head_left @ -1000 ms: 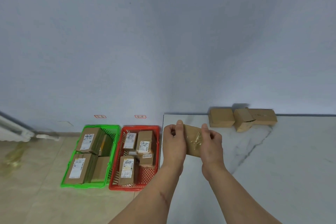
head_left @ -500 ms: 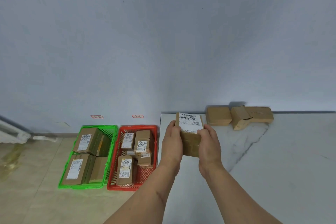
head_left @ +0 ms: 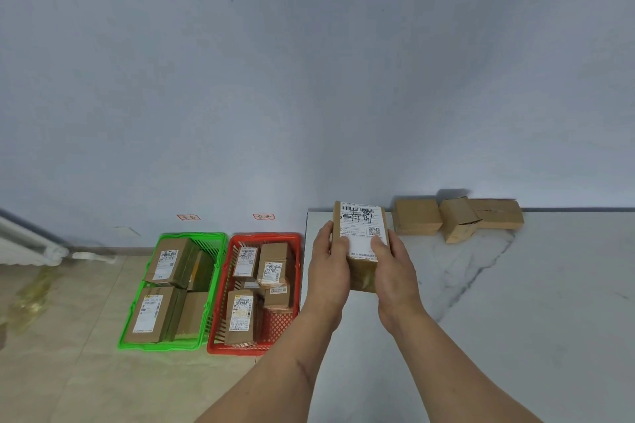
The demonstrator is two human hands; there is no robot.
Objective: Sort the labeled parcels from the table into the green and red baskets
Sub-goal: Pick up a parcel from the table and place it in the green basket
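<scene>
both hands hold one labeled parcel above the table's left end

the left hand [head_left: 328, 263] and the right hand [head_left: 391, 266] grip a brown parcel [head_left: 360, 244] from either side, thumbs pressed on its white label, fingers curled round its edges. the parcel is lifted above the near-left part of the white marble table [head_left: 515, 302], label face up toward the camera, with a barcode, a handwritten mark and a small square code on it.

at the far edge of the table, against the wall, three plain brown parcels [head_left: 457, 218] lie in a row, touching one another; the middle one is tilted.

on the floor to the left of the table stand two baskets side by side. the red basket [head_left: 264, 239] is just beside the table and holds several small labeled parcels. the green basket [head_left: 137, 312] is to its left, touching it, and holds larger labeled parcels. on the wall behind each basket is a small red-edged tag [head_left: 264, 216]; its writing is too small to read.
</scene>
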